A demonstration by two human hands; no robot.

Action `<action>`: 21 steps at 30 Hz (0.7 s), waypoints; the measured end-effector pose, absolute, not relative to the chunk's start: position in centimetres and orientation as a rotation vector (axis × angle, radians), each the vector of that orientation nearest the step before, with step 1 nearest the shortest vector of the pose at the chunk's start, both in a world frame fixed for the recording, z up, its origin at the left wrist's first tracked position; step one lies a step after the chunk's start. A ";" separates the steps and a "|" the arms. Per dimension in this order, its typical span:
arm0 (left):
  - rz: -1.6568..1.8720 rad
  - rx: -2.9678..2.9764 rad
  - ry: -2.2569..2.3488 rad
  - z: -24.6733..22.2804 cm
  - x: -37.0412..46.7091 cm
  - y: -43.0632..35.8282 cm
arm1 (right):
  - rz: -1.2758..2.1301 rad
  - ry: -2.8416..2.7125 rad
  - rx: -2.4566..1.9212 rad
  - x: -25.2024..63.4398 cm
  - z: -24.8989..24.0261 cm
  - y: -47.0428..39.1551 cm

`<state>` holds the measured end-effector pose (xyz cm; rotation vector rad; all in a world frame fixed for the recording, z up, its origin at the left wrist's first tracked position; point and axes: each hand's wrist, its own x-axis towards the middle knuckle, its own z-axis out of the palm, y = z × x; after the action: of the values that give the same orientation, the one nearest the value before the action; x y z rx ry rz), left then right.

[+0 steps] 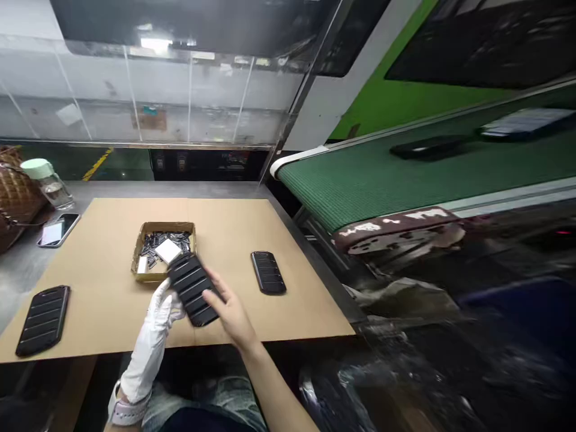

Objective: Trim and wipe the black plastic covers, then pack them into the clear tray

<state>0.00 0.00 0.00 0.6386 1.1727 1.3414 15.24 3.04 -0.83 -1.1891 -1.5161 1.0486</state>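
A black ribbed rectangular panel [192, 287] is held tilted above the front of the cardboard-covered table. My right hand [234, 312], bare, grips its right side with the thumb across the ribbed face. At the panel's lower left edge is my left hand [157, 315], in a white glove, closed on it; some of its fingertips are hidden behind the panel. Just beyond, a shallow cardboard box [137, 255] contains many small black pieces [155, 243] and a white block [168, 251]. Similar black panels lie on the table, one at right [269, 273] and one at left [44, 321].
A green conveyor belt [360, 180] runs along the right, carrying blurred dark items [429, 147]. On the left stand a clear bottle [53, 186] and a woven brown bag [20, 198], with a phone [58, 230] lying near them. Plastic wrapping [382, 378] fills the lower right.
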 end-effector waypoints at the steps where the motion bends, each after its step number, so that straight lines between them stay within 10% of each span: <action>1: 1.340 0.649 1.202 -0.6 0.0 0.0 | 0.901 -1.540 -1.344 17.0 -1.1 3.8; 13: 1.169 0.844 1.582 -6.8 0.1 -1.2 | 0.487 -1.694 -1.685 22.2 -5.4 6.5; 21: 1.404 1.733 1.569 -13.4 -1.9 -1.8 | 0.142 -1.352 -1.543 34.4 5.4 12.4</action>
<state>-1.88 -1.84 -13.45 1.7325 1.5687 1.4036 34.44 12.35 5.39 -1.5433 -1.3519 0.1421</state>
